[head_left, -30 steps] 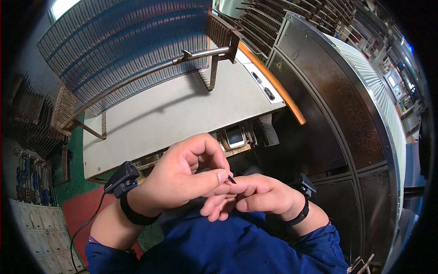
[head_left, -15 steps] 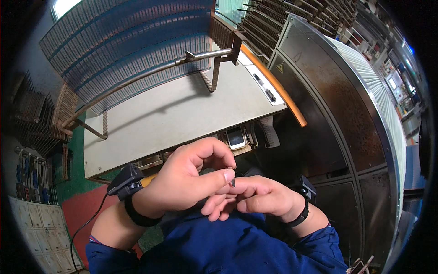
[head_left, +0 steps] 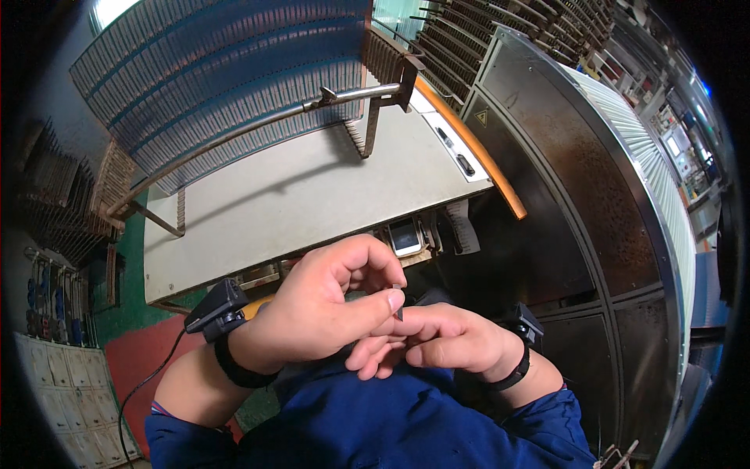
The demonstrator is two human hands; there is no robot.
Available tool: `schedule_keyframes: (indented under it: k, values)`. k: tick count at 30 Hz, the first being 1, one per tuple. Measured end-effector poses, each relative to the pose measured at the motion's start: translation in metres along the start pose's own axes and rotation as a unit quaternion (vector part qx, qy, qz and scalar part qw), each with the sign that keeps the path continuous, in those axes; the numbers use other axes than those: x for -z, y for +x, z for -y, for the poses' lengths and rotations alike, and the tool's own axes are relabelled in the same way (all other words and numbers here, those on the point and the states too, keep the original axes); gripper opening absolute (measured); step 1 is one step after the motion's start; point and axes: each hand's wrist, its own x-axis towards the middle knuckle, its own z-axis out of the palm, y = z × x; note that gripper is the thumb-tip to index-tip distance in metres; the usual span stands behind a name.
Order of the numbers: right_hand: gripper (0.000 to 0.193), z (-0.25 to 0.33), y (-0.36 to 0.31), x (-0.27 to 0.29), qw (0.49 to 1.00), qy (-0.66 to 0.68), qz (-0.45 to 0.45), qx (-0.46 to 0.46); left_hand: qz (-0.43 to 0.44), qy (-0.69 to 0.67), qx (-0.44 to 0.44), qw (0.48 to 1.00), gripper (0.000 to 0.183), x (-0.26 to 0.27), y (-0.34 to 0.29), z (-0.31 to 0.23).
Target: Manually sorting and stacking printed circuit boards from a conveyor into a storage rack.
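Close in front of my body, my left hand [head_left: 324, 301] pinches a small dark, flat, pointed piece [head_left: 398, 314] between thumb and forefinger. Most of that piece is covered by the fingertips, so its kind cannot be made out; it resembles a blade tip. My right hand [head_left: 453, 340] lies just beneath and to the right, with its forefinger stretched toward the piece and its tip at or beside it. The right thumb stands apart from the fingers, and the other fingers are loosely bent behind the left hand. No object shows in the right hand.
Beyond my hands stands a white-topped table [head_left: 273, 211] carrying a metal rack [head_left: 375, 98] of upright blue-grey panels [head_left: 234, 74]. A black marker [head_left: 466, 164] lies near an orange edge strip [head_left: 492, 168]. A phone [head_left: 405, 238] sits below the tabletop. Dark metal cabinets [head_left: 539, 195] rise at right.
Both hands hold nearly the same place. The small dark piece shows slightly more below my left thumb; the view has shifted a little.
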Motion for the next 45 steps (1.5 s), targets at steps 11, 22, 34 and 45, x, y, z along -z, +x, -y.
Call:
schedule_keyframes:
  k: [11, 22, 34, 45]
  values:
    - [0.046, 0.001, 0.0, -0.001, 1.0, -0.004, -0.009, -0.005, 0.008, 0.024, -0.01, 1.0, 0.012, 0.0, 0.0, -0.002]
    - [0.042, 0.005, 0.001, -0.005, 1.0, -0.026, -0.016, -0.007, 0.003, 0.019, -0.011, 1.0, 0.012, 0.0, -0.002, 0.0]
    - [0.042, 0.0, 0.002, -0.001, 1.0, -0.02, -0.011, 0.008, 0.018, -0.003, -0.008, 1.0, 0.014, 0.001, -0.003, 0.001]
    - [0.042, -0.006, 0.002, 0.003, 1.0, -0.002, -0.007, 0.022, 0.039, -0.069, 0.029, 0.996, 0.014, 0.003, -0.002, 0.004]
